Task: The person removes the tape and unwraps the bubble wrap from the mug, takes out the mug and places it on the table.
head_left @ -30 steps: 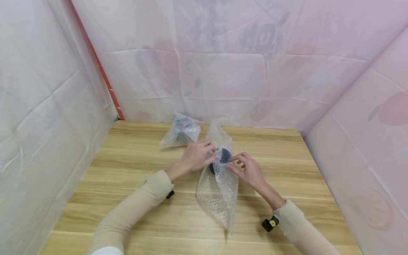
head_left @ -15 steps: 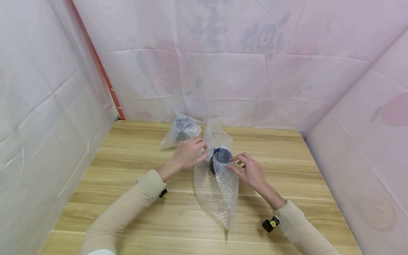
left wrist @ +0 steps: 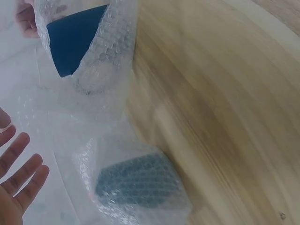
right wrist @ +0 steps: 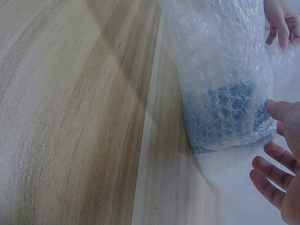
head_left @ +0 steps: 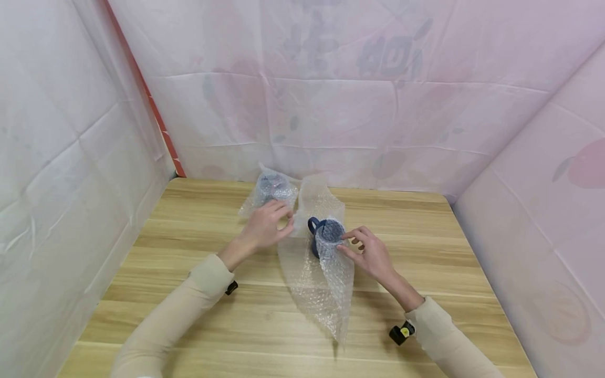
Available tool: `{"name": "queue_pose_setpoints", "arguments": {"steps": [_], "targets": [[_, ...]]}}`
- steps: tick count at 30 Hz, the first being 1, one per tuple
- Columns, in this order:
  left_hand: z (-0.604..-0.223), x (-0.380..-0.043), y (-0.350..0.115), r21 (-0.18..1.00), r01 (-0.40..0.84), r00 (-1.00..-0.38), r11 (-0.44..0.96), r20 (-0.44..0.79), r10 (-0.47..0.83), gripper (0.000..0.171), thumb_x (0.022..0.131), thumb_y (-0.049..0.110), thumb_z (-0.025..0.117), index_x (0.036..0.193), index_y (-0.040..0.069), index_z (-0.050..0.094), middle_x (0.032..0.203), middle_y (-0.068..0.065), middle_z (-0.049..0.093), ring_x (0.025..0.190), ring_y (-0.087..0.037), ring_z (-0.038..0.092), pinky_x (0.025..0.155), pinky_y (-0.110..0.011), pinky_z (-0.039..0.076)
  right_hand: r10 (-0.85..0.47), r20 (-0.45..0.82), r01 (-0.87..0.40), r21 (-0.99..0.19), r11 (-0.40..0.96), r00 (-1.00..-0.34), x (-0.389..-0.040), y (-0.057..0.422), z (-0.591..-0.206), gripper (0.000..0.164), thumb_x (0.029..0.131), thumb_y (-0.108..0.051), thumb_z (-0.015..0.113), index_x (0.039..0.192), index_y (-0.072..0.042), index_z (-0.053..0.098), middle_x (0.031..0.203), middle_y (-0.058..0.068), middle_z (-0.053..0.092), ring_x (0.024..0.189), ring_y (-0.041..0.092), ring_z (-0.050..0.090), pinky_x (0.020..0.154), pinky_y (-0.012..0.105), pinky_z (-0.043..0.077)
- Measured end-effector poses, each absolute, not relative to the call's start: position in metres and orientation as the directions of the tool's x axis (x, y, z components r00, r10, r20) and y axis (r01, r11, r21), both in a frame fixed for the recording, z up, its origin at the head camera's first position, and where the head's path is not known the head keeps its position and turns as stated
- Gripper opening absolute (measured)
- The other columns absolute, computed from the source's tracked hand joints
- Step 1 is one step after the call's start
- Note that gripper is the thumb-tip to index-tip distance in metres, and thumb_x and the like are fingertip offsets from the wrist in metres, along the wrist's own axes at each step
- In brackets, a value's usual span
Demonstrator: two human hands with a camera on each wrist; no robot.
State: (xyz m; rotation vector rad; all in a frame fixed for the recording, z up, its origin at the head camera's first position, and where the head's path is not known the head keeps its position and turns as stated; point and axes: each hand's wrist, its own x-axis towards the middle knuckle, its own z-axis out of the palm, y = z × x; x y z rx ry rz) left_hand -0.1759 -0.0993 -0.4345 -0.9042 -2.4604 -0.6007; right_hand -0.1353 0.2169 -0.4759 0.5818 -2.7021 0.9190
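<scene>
A dark blue mug (head_left: 315, 245) stands on the table, partly covered by a sheet of bubble wrap (head_left: 314, 294). Its handle and left side are bare; the wrap covers its right side and folds over into the opening. My left hand (head_left: 263, 227) pinches the sheet's left edge between thumb and finger, a little left of the handle. With thumb and forefinger, my right hand (head_left: 371, 256) pinches the wrap at the mug's rim, the other fingers loose. In the left wrist view, the mug's bare blue wall (left wrist: 75, 40) shows through the gap in the sheet.
A second dark thing (head_left: 273, 185), fully bundled in bubble wrap, sits behind my left hand near the table's back edge. The wooden table (head_left: 212, 325) is bordered by pale printed cloth (head_left: 331, 115) behind and at both sides.
My left hand has drawn the sheet's edge leftward, away from the mug, baring the handle and left side. The right hand has stayed at the rim.
</scene>
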Motion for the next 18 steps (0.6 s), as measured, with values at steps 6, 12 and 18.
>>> {"name": "queue_pose_setpoints", "arguments": {"steps": [6, 12, 18], "targets": [[-0.439, -0.177, -0.110, 0.284, 0.662, -0.706, 0.694, 0.546, 0.450, 0.006, 0.089, 0.016, 0.074, 0.093, 0.012, 0.072, 0.101, -0.004, 0.078, 0.099, -0.022, 0.073, 0.091, -0.036, 0.063, -0.295, 0.337, -0.440, -0.535, 0.721, -0.894, -0.135, 0.218, -0.476, 0.027, 0.088, -0.027, 0.087, 0.109, -0.012, 0.078, 0.107, 0.006, 0.072, 0.087, 0.022, 0.071, 0.069, 0.029, 0.063], [-0.448, -0.178, -0.123, 0.301, 0.653, -0.698, 0.695, 0.595, 0.397, 0.006, 0.086, 0.012, 0.074, 0.091, 0.010, 0.071, 0.093, -0.003, 0.078, 0.088, -0.022, 0.075, 0.079, -0.034, 0.064, -0.297, 0.336, -0.440, -0.534, 0.722, -0.894, -0.135, 0.218, -0.477, 0.028, 0.088, -0.027, 0.087, 0.109, -0.012, 0.078, 0.107, 0.006, 0.071, 0.087, 0.021, 0.071, 0.069, 0.028, 0.063], [-0.456, -0.180, -0.133, 0.309, 0.635, -0.705, 0.708, 0.606, 0.368, 0.007, 0.086, 0.013, 0.074, 0.091, 0.009, 0.070, 0.090, -0.005, 0.078, 0.082, -0.023, 0.074, 0.070, -0.034, 0.063, -0.295, 0.342, -0.442, -0.525, 0.728, -0.892, -0.135, 0.217, -0.477, 0.028, 0.088, -0.028, 0.087, 0.109, -0.012, 0.078, 0.107, 0.005, 0.072, 0.086, 0.021, 0.072, 0.069, 0.029, 0.063]]}}
